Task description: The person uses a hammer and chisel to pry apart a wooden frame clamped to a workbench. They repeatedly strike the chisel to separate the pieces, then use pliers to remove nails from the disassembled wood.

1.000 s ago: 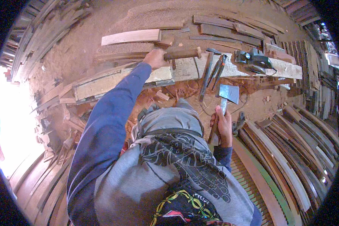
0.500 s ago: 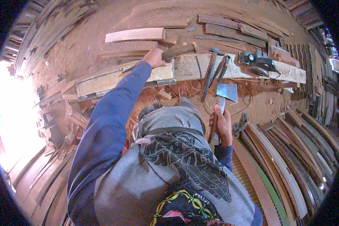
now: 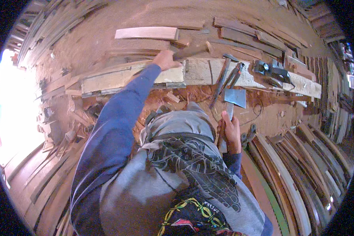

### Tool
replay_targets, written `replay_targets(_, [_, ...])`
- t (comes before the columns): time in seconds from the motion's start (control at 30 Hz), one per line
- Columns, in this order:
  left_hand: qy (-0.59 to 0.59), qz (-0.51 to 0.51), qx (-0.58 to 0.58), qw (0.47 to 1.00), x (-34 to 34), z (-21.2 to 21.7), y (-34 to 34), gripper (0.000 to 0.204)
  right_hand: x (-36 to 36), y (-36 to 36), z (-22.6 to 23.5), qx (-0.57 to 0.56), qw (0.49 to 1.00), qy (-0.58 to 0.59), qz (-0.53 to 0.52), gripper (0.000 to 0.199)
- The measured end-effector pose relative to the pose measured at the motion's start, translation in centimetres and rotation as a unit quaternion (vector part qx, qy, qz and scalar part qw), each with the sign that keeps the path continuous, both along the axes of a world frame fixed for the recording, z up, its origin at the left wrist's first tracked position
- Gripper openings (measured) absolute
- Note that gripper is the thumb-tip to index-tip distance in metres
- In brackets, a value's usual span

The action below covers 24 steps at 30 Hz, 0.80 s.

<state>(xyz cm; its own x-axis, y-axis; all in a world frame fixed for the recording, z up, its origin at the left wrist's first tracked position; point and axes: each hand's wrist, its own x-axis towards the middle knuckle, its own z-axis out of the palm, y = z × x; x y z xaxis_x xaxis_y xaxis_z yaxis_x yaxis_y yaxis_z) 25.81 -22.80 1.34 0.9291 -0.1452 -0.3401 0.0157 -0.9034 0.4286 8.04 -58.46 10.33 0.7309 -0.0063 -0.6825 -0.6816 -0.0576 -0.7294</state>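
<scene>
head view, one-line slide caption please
A hatchet in the right hand and a brown wood piece in the left hand, with a hammer and pincers lying across pale timber.

From my remote feed I see a blue-grey hatchet blade right of centre, navy sleeve at left, grey shirt with black linework at bottom, green-edged plank lower right.
</scene>
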Motion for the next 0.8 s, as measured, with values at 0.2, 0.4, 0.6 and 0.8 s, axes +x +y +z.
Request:
replay_targets(0.2, [-0.043, 0.025, 0.012, 0.999, -2.9, 1.2, -2.3, 0.043, 0.5, -0.1, -0.4, 0.011, 1.0, 0.004, 0.008, 0.035])
replay_targets(0.4, [-0.017, 0.011, -0.003, 1.0, -4.9, 4.3, -2.8, 0.068, 1.5, 0.2, 0.5, -0.018, 0.999, 0.007, 0.047, 0.032])
replay_targets(0.6, [-0.132, -0.027, -0.111, 0.985, -7.2, 7.8, -0.5, 0.074, 2.2, 1.4, 1.5, -0.019, 0.998, 0.005, 0.062, 0.029])
replay_targets(0.8, [-0.211, 0.04, -0.131, 0.968, -7.8, 9.3, 0.9, 0.06, 1.3, 3.3, 1.8, -0.04, 0.996, 0.011, 0.082, 0.031])
